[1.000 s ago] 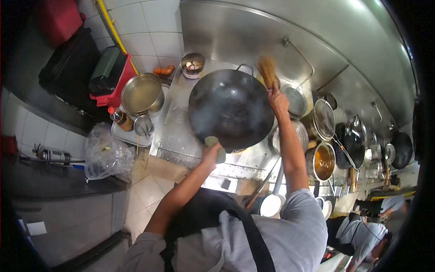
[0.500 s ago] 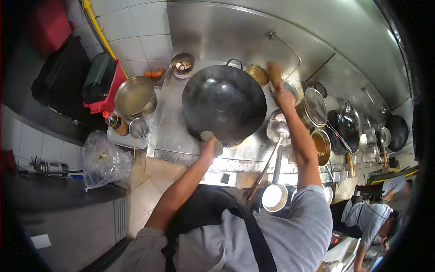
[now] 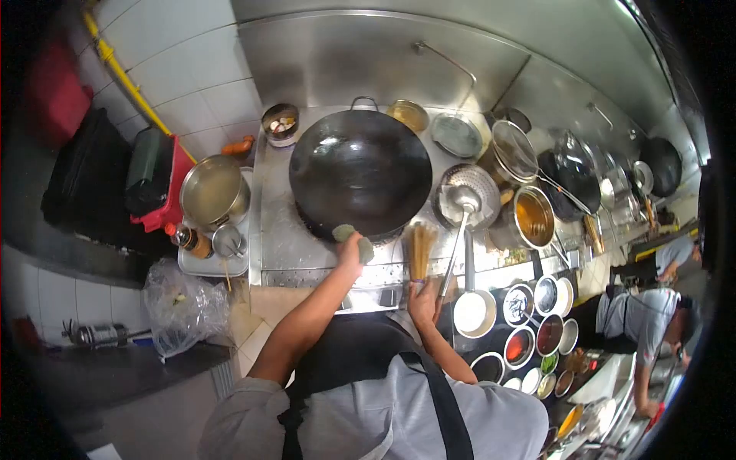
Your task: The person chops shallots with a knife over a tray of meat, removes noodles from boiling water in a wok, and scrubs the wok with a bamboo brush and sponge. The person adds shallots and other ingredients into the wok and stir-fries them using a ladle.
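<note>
A large dark wok [image 3: 360,172] sits on the steel range, its far loop handle standing up at the back. My left hand [image 3: 350,257] is closed on a grey-green cloth [image 3: 363,249] against the wok's near rim; the handle under it, if any, is hidden. Just right of the wok's near side, my right hand [image 3: 421,301] grips a bamboo wok brush [image 3: 421,249], its bristles pointing away from me. Close by on the right, a ladle [image 3: 464,201] rests in a perforated strainer [image 3: 479,180]. A white-filled saucepan [image 3: 474,313] stands nearer me.
Behind the wok are a bowl with pale pieces [image 3: 280,124], a brass-coloured bowl [image 3: 409,116] and a round metal pan [image 3: 456,136]. At left stand a steel pot [image 3: 215,189] and a sauce bottle [image 3: 191,241]. Several seasoning pots fill the right, with another person [image 3: 644,322] beyond.
My right hand has brought the brush from the round metal pan at the back to the range's front edge. My left hand stays at the wok's rim. The view has shifted.
</note>
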Available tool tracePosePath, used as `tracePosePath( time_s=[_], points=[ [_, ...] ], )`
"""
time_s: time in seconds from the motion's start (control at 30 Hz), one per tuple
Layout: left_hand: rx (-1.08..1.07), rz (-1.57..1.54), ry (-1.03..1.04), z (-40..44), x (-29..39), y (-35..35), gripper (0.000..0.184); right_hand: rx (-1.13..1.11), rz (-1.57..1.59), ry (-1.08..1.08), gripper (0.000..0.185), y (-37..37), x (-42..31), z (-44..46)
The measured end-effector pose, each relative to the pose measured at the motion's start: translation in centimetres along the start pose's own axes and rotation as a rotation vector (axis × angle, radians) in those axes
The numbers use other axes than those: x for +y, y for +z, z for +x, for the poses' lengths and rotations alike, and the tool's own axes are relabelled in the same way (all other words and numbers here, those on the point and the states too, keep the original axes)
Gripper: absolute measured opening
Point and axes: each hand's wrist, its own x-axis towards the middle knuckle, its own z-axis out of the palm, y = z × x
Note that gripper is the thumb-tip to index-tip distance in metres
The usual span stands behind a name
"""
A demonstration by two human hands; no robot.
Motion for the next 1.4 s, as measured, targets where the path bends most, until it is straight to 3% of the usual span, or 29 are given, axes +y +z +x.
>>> tracePosePath(
  time_s=[0.13,0.2,0.3,0.37,0.43,0.5,0.57,0.63,0.7,0.73,0.8,0.87,0.93,1.03,1.1,1.17,1.23,1.27,1.37,1.4],
  points=[
    [0.011,-0.037,-0.002,-3.7,1.9,2.5,0.019,-0.202,0.056,0.170,0.060,-4.1,-4.2,-0.6],
    [0.048,-0.010,0.033,-6.5,3.6,4.4,0.017,0.149,0.200,-0.014,0.059,-4.9,-6.0,-1.3],
    [0.098,0.029,0.055,-7.5,4.1,5.5,0.013,0.258,0.360,-0.106,0.059,-7.4,-9.6,-0.3],
    [0.126,0.049,0.068,-7.6,4.2,5.7,0.012,0.176,0.291,-0.115,0.060,-10.1,-13.3,1.5],
    [0.130,0.006,0.083,-9.3,5.0,6.9,0.013,0.005,0.338,-0.319,0.061,-11.6,-16.8,3.7],
    [0.134,-0.037,0.101,-10.5,5.7,8.0,0.015,-0.146,0.226,-0.404,0.061,-11.9,-19.3,6.3],
    [0.210,-0.025,0.060,-10.8,5.9,8.1,0.021,-0.213,0.067,-0.693,0.059,-12.6,-21.9,7.8],
    [0.163,-0.050,0.126,-10.3,5.4,7.7,0.024,-0.458,-0.114,-0.646,0.060,-11.6,-22.7,10.7],
    [0.019,-0.093,0.158,-8.4,4.2,6.2,0.022,-0.650,-0.531,-0.739,0.056,-10.1,-21.4,16.5],
    [0.107,0.035,0.208,-7.6,3.8,5.7,0.023,-0.738,-0.716,-0.816,0.052,-9.7,-20.7,19.7],
    [0.116,0.046,0.184,-5.4,2.5,3.8,0.023,-0.550,-1.153,-0.860,0.035,-7.2,-14.7,31.5],
    [0.093,0.061,0.167,-5.2,2.2,3.7,0.021,-0.194,-0.941,-0.563,0.033,-13.9,-17.7,35.2],
    [0.058,0.045,0.163,-5.0,2.4,3.6,0.019,0.161,-0.633,-0.378,0.042,-16.8,-20.0,33.8],
    [0.033,0.023,0.145,-5.8,2.8,3.8,0.018,0.215,-0.167,-0.385,0.057,-18.1,-17.2,29.9],
    [0.043,0.007,0.128,-5.3,2.9,4.1,0.018,0.234,0.049,-0.312,0.061,-15.5,-14.4,23.9],
    [0.092,-0.009,-0.025,-4.2,2.1,2.9,0.019,0.377,0.263,-0.387,0.060,-11.0,-10.2,16.9],
    [0.073,-0.031,-0.018,-3.6,1.6,3.0,0.022,0.208,0.388,-0.094,0.061,-8.3,-8.4,9.0],
    [0.076,-0.042,-0.004,-3.9,1.7,3.2,0.022,0.133,0.377,0.020,0.061,-6.6,-7.0,6.1],
    [0.078,-0.048,0.002,-5.0,2.1,3.9,0.023,0.247,0.280,-0.076,0.061,-2.3,-3.0,1.8],
    [0.079,-0.049,-0.007,-5.3,2.3,3.9,0.022,0.099,0.226,0.037,0.061,-1.9,-2.5,1.2]
  ],
)
